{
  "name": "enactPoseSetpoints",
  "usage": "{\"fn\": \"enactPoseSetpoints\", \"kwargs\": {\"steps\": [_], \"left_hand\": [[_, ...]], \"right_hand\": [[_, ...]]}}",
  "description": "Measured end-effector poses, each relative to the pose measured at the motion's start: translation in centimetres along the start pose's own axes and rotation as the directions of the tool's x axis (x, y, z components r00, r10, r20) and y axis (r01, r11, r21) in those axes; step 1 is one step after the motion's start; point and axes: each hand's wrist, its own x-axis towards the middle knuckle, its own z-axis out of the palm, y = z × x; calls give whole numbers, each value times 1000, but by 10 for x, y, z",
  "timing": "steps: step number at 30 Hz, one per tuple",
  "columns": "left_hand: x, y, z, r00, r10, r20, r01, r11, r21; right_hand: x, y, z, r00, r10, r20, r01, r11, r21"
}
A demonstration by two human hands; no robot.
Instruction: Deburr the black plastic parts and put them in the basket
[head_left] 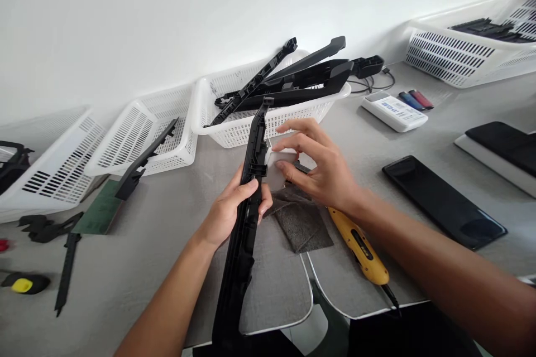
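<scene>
1. Far out at nine o'clock from the hands, a yellow-and-black tool (23,283) and loose black pieces (46,227) lie on the grey tabletop (146,256), below a row of white baskets.
2. The left hand (232,206) is clenched round the middle of a long black plastic part (238,273). The part stands tilted, its lower end at six o'clock near the person and its tip pointing to twelve o'clock, toward a white basket (234,128) piled with similar parts.
3. The right hand (318,167), at three o'clock of the part, pinches a small white piece (280,159) between thumb and fingertips, right against the part's side.
4. A grey cloth (299,223) lies under both hands. A yellow corded tool (360,248) rests at five o'clock, just beneath the right forearm.
5. A black phone (444,201) lies well apart at three o'clock.
6. Risks, as judged: the part is held at mid-length by one hand only, so a sideways push from the white piece could twist it loose or swing its tip into the basket. The forearm could also nudge the yellow tool toward the tabletop's edge.
</scene>
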Motion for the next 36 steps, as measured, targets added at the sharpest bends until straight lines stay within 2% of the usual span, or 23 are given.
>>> {"fn": "enactPoseSetpoints", "kwargs": {"steps": [3, 4, 5, 7, 9, 11, 13, 15, 17, 19, 21, 23, 26, 28, 30, 33, 36], "left_hand": [[0, 1, 0, 1000, -21, 2, 21, 1000, 16], [0, 1, 0, 1000, -25, 3, 25, 999, 21], [0, 1, 0, 1000, -26, 6, 26, 999, 24], [-1, 1, 1, 999, -34, 27, 33, 999, 32], [-2, 1, 2, 996, -59, 68, 56, 997, 51], [-3, 1, 4, 988, -97, 121, 88, 993, 77], [-4, 1, 6, 981, -118, 154, 106, 991, 88], [-4, 1, 7, 982, -121, 146, 109, 991, 83], [-3, 2, 8, 987, -110, 118, 102, 992, 73], [-3, 2, 8, 991, -89, 95, 84, 995, 57], [-2, 2, 7, 995, -63, 73, 60, 998, 36], [-2, 2, 5, 997, -58, 43, 57, 998, 35], [-2, 0, 5, 994, -101, 51, 97, 992, 83], [-2, -1, 6, 982, -144, 119, 130, 985, 117], [-2, -3, 8, 969, -174, 175, 151, 979, 136], [-1, -4, 11, 972, -171, 163, 148, 979, 140], [1, -6, 13, 982, -151, 117, 140, 985, 104]], "right_hand": [[1, -3, -1, 996, 49, 78, -58, 992, 109], [3, -2, -4, 994, 78, 71, -87, 985, 146], [4, -1, -7, 993, 116, 29, -119, 976, 182], [8, 6, -16, 970, 208, -127, -172, 954, 245], [12, 15, -22, 919, 281, -277, -205, 940, 273], [12, 23, -22, 881, 333, -336, -247, 930, 273], [9, 27, -15, 873, 385, -298, -303, 908, 288], [5, 27, -5, 880, 429, -202, -349, 874, 337], [4, 24, 1, 884, 445, -141, -365, 848, 385], [5, 22, -2, 882, 441, -165, -351, 851, 391], [9, 24, -11, 869, 421, -258, -322, 879, 352], [12, 28, -22, 837, 393, -381, -290, 909, 300], [15, 31, -30, 792, 326, -516, -255, 945, 205], [13, 31, -26, 823, 241, -514, -227, 970, 90], [10, 28, -18, 891, 146, -430, -180, 983, -41], [4, 23, -7, 967, 35, -251, -83, 980, -180], [-1, 18, -2, 995, -21, -99, -5, 967, -255]]}}
